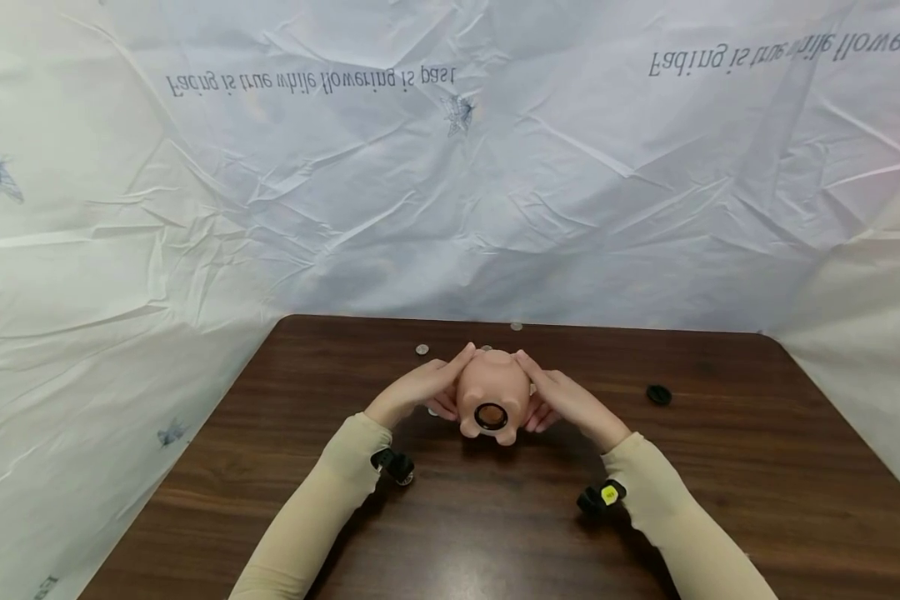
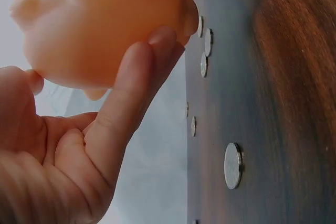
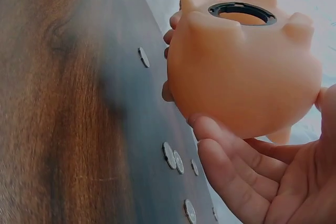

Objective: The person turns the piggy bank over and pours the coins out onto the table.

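Observation:
A pink piggy bank [image 1: 492, 380] is held between both hands above the table, its underside turned toward the head camera. The round black-rimmed hole [image 3: 242, 13] in its belly, among the stubby feet, has no cap on it. My left hand [image 1: 425, 387] holds one side, thumb up along the body and fingers beneath. From the other side my right hand [image 1: 570, 402] grips it, its fingertips against the curved body in the right wrist view. Several coins lie on the table under and around it, among them a silver coin [image 2: 232, 166].
On the right of the dark wooden table [image 1: 720, 475] lies a round black cap [image 1: 658, 394]. One coin [image 1: 422, 349] is left of the piggy bank, another coin [image 1: 517, 326] near the back edge. White printed sheeting [image 1: 420, 200] hangs behind and at the sides.

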`<action>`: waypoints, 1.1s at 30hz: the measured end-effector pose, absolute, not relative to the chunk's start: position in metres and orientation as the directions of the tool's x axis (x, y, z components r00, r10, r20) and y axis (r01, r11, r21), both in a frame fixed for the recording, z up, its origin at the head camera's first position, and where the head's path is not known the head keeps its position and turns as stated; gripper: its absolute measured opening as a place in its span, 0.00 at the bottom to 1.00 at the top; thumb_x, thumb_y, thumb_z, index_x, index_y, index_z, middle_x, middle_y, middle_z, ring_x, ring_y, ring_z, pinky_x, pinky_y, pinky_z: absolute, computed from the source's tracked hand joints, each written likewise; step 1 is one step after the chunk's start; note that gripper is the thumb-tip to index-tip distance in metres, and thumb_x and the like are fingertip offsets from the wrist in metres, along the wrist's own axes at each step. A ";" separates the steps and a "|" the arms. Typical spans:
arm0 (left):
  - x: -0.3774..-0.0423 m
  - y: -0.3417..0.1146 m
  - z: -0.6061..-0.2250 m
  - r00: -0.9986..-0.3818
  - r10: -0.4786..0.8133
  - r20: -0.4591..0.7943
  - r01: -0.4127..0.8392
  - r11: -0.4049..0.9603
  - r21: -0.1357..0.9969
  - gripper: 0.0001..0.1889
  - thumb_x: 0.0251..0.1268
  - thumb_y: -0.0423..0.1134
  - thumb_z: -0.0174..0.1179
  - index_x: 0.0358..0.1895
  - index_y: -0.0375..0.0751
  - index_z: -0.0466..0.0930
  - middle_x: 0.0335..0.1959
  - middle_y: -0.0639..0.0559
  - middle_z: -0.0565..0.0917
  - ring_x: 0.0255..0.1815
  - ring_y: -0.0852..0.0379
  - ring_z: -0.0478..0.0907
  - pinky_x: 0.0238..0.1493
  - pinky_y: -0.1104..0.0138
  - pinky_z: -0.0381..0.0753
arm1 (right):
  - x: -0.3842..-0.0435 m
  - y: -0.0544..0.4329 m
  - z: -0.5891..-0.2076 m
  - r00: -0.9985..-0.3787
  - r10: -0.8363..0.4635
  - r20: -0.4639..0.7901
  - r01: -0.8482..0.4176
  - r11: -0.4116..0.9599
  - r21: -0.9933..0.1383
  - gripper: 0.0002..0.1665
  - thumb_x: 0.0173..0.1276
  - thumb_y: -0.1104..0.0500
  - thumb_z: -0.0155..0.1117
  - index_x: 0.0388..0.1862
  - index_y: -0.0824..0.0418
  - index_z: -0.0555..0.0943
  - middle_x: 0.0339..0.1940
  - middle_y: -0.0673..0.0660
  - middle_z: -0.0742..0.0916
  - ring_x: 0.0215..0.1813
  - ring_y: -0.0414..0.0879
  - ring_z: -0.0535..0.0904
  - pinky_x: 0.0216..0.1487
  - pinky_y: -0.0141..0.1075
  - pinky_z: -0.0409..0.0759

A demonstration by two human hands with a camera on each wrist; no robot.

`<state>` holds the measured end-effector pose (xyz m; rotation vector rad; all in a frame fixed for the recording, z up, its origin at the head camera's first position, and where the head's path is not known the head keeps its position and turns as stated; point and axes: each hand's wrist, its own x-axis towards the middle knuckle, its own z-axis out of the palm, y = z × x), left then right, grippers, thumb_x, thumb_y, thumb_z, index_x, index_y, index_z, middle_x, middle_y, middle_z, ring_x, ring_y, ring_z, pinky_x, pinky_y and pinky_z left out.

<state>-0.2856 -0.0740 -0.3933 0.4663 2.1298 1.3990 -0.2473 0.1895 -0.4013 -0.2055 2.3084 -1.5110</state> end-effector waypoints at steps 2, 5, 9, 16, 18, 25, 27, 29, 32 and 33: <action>-0.285 -0.074 -0.393 -0.785 0.567 -0.249 -0.007 0.394 0.919 0.44 0.68 0.78 0.40 0.54 0.40 0.86 0.34 0.43 0.89 0.34 0.48 0.88 0.43 0.52 0.88 | -0.248 0.190 -0.401 -0.921 -0.318 -0.226 0.080 0.414 -0.907 0.51 0.74 0.22 0.36 0.56 0.66 0.83 0.28 0.63 0.88 0.31 0.59 0.86 0.38 0.52 0.88; -0.285 -0.074 -0.392 -0.784 0.573 -0.239 -0.003 0.381 0.925 0.43 0.69 0.76 0.41 0.57 0.40 0.84 0.35 0.42 0.89 0.35 0.48 0.88 0.44 0.52 0.88 | -0.248 0.190 -0.402 -0.930 -0.304 -0.207 0.071 0.405 -0.912 0.50 0.76 0.25 0.37 0.61 0.67 0.80 0.30 0.63 0.88 0.33 0.59 0.86 0.39 0.52 0.88; -0.285 -0.072 -0.390 -0.815 0.554 -0.173 0.023 0.329 0.944 0.41 0.71 0.72 0.47 0.67 0.38 0.75 0.46 0.41 0.87 0.41 0.48 0.87 0.47 0.52 0.87 | -0.248 0.188 -0.401 -0.952 -0.283 -0.115 0.000 0.376 -0.926 0.45 0.78 0.29 0.39 0.71 0.65 0.71 0.42 0.64 0.87 0.41 0.57 0.86 0.46 0.52 0.87; -0.279 -0.071 -0.373 -0.832 0.512 0.213 0.384 0.254 0.888 0.40 0.67 0.57 0.66 0.78 0.56 0.60 0.70 0.54 0.72 0.62 0.56 0.78 0.57 0.59 0.83 | -0.243 0.196 -0.390 -0.927 -0.315 0.205 -0.293 0.267 -0.918 0.38 0.81 0.46 0.55 0.83 0.50 0.54 0.73 0.64 0.71 0.66 0.58 0.75 0.60 0.49 0.80; -0.275 -0.072 -0.366 -0.774 0.536 0.335 0.482 0.156 0.862 0.42 0.65 0.46 0.71 0.79 0.59 0.58 0.73 0.56 0.67 0.69 0.55 0.72 0.60 0.60 0.81 | -0.239 0.200 -0.383 -0.881 -0.360 0.305 -0.392 0.196 -0.899 0.42 0.79 0.56 0.60 0.84 0.47 0.50 0.78 0.62 0.65 0.71 0.57 0.69 0.63 0.44 0.79; -0.248 -0.074 -0.331 -0.531 0.591 0.607 0.712 -0.079 0.698 0.54 0.50 0.20 0.74 0.80 0.43 0.52 0.80 0.48 0.55 0.76 0.49 0.62 0.70 0.55 0.71 | -0.225 0.206 -0.356 -0.719 -0.467 0.516 -0.560 -0.052 -0.827 0.59 0.65 0.77 0.67 0.85 0.51 0.46 0.83 0.56 0.55 0.79 0.47 0.59 0.68 0.38 0.74; -0.241 -0.076 -0.323 -0.475 0.600 0.644 0.758 -0.093 0.645 0.53 0.49 0.18 0.74 0.79 0.35 0.52 0.80 0.42 0.52 0.77 0.46 0.60 0.72 0.53 0.68 | -0.222 0.205 -0.352 -0.685 -0.479 0.548 -0.601 -0.052 -0.797 0.61 0.63 0.79 0.68 0.85 0.53 0.46 0.83 0.56 0.56 0.78 0.48 0.60 0.66 0.38 0.76; -0.238 -0.078 -0.320 -0.431 0.612 0.663 0.791 -0.098 0.604 0.51 0.49 0.17 0.73 0.76 0.30 0.51 0.80 0.37 0.49 0.79 0.45 0.56 0.74 0.51 0.66 | -0.221 0.203 -0.351 -0.658 -0.485 0.576 -0.644 -0.032 -0.764 0.61 0.61 0.80 0.68 0.85 0.55 0.46 0.83 0.57 0.55 0.79 0.49 0.60 0.66 0.38 0.76; -0.243 -0.079 -0.327 -0.388 0.635 0.668 0.814 -0.104 0.571 0.49 0.51 0.16 0.71 0.72 0.31 0.48 0.81 0.35 0.45 0.81 0.43 0.48 0.75 0.48 0.62 | -0.221 0.201 -0.354 -0.621 -0.487 0.614 -0.709 0.016 -0.705 0.60 0.59 0.81 0.69 0.84 0.60 0.48 0.84 0.58 0.53 0.81 0.51 0.53 0.72 0.39 0.69; -0.247 -0.079 -0.332 -0.388 0.641 0.662 0.814 -0.098 0.573 0.49 0.51 0.17 0.72 0.72 0.34 0.47 0.82 0.37 0.44 0.81 0.44 0.47 0.75 0.48 0.62 | -0.222 0.200 -0.356 -0.621 -0.485 0.615 -0.716 0.033 -0.697 0.60 0.59 0.81 0.69 0.84 0.60 0.49 0.84 0.58 0.53 0.82 0.52 0.51 0.73 0.39 0.68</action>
